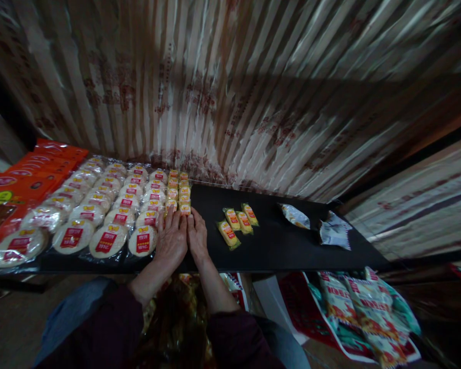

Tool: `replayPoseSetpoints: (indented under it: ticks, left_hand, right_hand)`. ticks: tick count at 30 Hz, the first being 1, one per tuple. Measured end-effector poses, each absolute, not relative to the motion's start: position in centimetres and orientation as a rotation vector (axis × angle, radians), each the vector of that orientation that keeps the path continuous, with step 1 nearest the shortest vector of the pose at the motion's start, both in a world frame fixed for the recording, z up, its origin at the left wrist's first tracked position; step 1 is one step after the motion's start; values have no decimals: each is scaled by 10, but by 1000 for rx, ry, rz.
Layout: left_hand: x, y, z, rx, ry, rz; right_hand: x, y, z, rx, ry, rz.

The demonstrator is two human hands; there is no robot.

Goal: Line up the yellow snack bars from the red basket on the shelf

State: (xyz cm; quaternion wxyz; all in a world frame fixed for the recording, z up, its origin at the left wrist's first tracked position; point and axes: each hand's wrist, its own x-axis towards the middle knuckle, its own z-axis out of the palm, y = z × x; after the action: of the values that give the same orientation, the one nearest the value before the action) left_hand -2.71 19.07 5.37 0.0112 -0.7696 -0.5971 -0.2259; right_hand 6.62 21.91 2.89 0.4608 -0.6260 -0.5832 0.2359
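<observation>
The left hand (pixel 171 237) and right hand (pixel 197 234) lie side by side, fingers extended and close together, at the near end of two columns of small yellow packets (pixel 184 190); whether either grips a packet cannot be told from this angle. The columns run from the fingertips toward the far edge of the black table (pixel 265 253), each packet bearing a red label. Immediately left, rows of round crackers (pixel 142 241) in clear wrappers carry red labels with white Chinese characters; at far left lie overlapping orange bags (pixel 42 166) with an oval emblem. Right of the hands are four loose yellow packets (pixel 245 222), then two silvery packages (pixel 335 230). Printed bags (pixel 372 302) lie below the table's near right edge.
</observation>
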Motion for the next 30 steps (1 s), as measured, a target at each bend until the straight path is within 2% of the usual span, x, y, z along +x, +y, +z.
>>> replayPoseSetpoints:
  ticks: [23, 30]
  left_hand:
    - [-27, 192, 49, -2372, -1848, -705]
    - [-21, 180, 50, -2370, -1743, -854]
  right_hand:
    - [66, 220, 25, -1576, -1369, 560]
    - [73, 208, 19, -1594, -1316, 519]
